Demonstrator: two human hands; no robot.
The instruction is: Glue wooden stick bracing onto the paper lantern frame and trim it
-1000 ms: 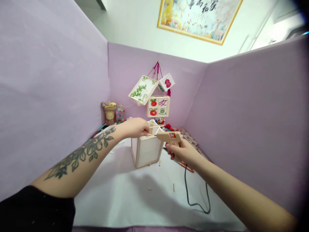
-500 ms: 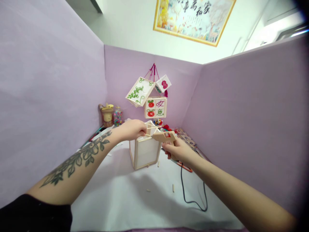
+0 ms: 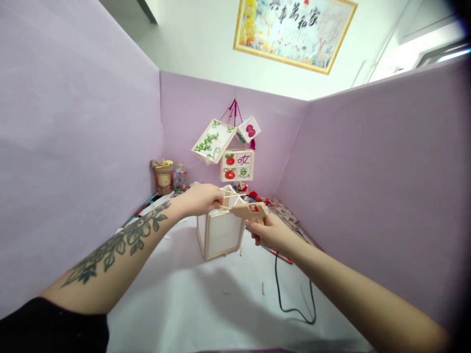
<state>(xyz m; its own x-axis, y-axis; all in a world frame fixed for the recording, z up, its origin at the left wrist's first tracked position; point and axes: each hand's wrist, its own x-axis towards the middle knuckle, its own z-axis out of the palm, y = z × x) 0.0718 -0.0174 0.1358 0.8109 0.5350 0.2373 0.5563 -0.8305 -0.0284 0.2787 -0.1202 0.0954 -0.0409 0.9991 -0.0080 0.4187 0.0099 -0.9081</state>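
Note:
My left hand (image 3: 209, 199) is closed on thin wooden sticks (image 3: 235, 195) that reach out to the right above a lantern frame. My right hand (image 3: 263, 230) grips a beige glue gun (image 3: 248, 211), its nozzle pointing left, close to the sticks and my left fingertips. Below both hands the box-shaped lantern frame (image 3: 223, 234), with white panels and pale wooden edges, stands upright on the white-covered table (image 3: 176, 304). The part of the frame's top behind my left hand is hidden.
Decorated lanterns (image 3: 237, 165) hang at the back wall. A basket cup (image 3: 164, 175) and a bead jar (image 3: 179, 177) stand back left. A black cable (image 3: 278, 287) loops at the right. Small stick pieces (image 3: 263, 288) lie in front. Purple walls enclose three sides.
The glue gun has shifted very slightly left against the sticks. The whole view has moved a little, with both hands otherwise in nearly the same pose.

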